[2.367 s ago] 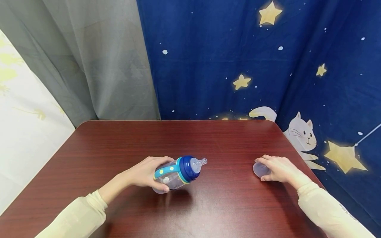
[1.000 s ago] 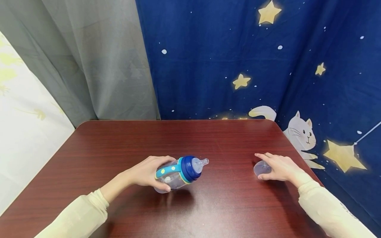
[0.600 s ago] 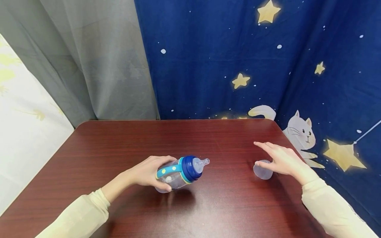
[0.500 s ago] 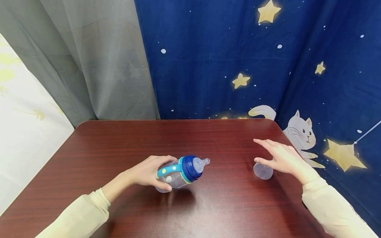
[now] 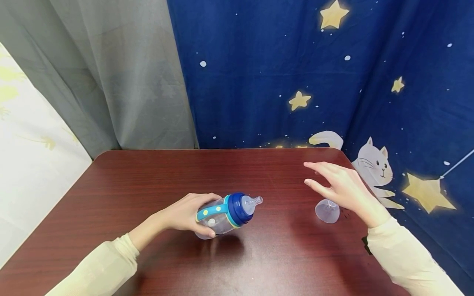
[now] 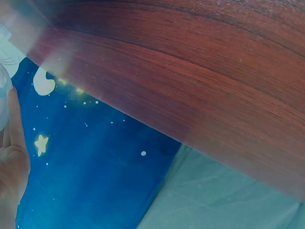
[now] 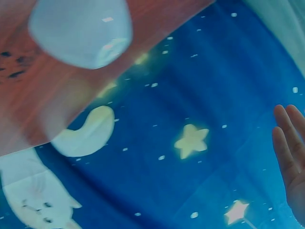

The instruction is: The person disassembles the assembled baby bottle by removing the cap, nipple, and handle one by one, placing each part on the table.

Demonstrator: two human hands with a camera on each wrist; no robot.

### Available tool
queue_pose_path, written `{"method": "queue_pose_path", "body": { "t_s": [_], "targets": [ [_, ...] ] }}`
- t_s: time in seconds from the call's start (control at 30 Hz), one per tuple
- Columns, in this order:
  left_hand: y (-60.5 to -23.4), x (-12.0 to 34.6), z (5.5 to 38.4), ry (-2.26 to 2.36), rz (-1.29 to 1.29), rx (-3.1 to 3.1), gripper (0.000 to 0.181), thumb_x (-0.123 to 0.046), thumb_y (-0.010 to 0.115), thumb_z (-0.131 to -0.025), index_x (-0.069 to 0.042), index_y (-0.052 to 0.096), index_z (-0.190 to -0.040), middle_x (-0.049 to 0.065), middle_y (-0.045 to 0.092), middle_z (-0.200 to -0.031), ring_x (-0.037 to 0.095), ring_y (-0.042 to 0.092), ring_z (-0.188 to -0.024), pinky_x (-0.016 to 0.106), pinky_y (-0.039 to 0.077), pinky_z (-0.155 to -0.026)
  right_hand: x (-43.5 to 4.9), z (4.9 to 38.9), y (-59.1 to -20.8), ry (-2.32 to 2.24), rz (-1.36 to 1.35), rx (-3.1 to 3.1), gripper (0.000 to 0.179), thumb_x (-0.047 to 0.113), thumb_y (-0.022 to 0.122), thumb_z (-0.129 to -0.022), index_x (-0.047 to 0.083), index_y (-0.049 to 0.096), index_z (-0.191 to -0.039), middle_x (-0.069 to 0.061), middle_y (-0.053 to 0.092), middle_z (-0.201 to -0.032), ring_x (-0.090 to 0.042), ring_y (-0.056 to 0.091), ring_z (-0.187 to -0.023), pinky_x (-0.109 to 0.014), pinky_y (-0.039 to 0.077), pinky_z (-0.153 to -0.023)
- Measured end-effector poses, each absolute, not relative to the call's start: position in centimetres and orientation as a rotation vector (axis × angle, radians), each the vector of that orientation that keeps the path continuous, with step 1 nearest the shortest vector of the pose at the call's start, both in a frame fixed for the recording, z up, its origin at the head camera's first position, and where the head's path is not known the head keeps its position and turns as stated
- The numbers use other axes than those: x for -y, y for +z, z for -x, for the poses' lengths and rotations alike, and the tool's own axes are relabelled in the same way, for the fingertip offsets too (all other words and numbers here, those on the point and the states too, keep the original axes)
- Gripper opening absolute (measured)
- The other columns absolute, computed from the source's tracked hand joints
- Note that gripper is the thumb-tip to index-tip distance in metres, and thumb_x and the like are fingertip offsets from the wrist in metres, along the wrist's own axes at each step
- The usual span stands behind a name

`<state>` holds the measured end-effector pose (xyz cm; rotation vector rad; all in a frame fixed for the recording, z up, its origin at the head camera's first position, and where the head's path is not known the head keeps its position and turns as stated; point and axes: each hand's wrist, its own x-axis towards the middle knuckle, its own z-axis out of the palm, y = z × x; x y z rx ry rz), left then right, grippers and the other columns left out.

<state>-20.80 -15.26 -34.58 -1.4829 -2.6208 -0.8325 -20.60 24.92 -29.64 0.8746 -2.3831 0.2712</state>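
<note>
In the head view a clear baby bottle (image 5: 218, 222) with a dark blue collar, turquoise handle and clear teat leans to the right, teat end up. My left hand (image 5: 187, 212) grips its body from the left; the hand hides the bottle's lower end. In the left wrist view only a part of the bottle (image 6: 4, 95) shows at the left edge. A translucent domed cap (image 5: 327, 211) sits on the table at the right. Above and behind the cap, my right hand (image 5: 340, 185) is held off the table, fingers extended, touching nothing. The cap (image 7: 83, 31) also appears in the right wrist view.
The dark red wooden table (image 5: 266, 255) has rounded far corners. Behind it hang a grey curtain (image 5: 140, 82) and a blue curtain (image 5: 252, 82) with stars and a cat. Small dark marks (image 5: 345, 213) lie on the table beside the cap.
My right hand has let go of the cap and lifted up and away, drifting left over the last half second. The cap stays on the table. My left hand still holds the baby bottle, almost unmoved.
</note>
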Motion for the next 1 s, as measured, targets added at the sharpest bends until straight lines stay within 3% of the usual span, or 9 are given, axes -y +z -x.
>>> {"method": "queue_pose_path", "body": {
  "t_s": [0.37,1.0],
  "targets": [
    [-34.5,14.8,20.7,-0.869,1.490,2.627,0.070,-0.055,0.070,-0.063,-0.018,0.046,-0.117,-0.013,0.054,-0.098,0.002,0.051,-0.083,0.023,0.045,-0.067,-21.2,20.1,-28.4,0.330,-1.012,2.249,0.043,0.041,0.057,-0.081,0.014,0.059,-0.114,-0.001,0.062,-0.099,-0.014,0.058,-0.085,-0.035,0.047,-0.062],
    [-34.4,13.9,20.6,-0.845,1.477,2.636,0.071,-0.058,0.069,-0.062,-0.017,0.048,-0.116,-0.013,0.054,-0.097,0.002,0.051,-0.082,0.022,0.045,-0.067,-16.1,19.0,-28.2,0.482,-1.232,2.311,0.044,0.041,0.053,-0.085,0.015,0.053,-0.121,0.002,0.057,-0.113,-0.010,0.054,-0.099,-0.033,0.045,-0.079]
  ]
}}
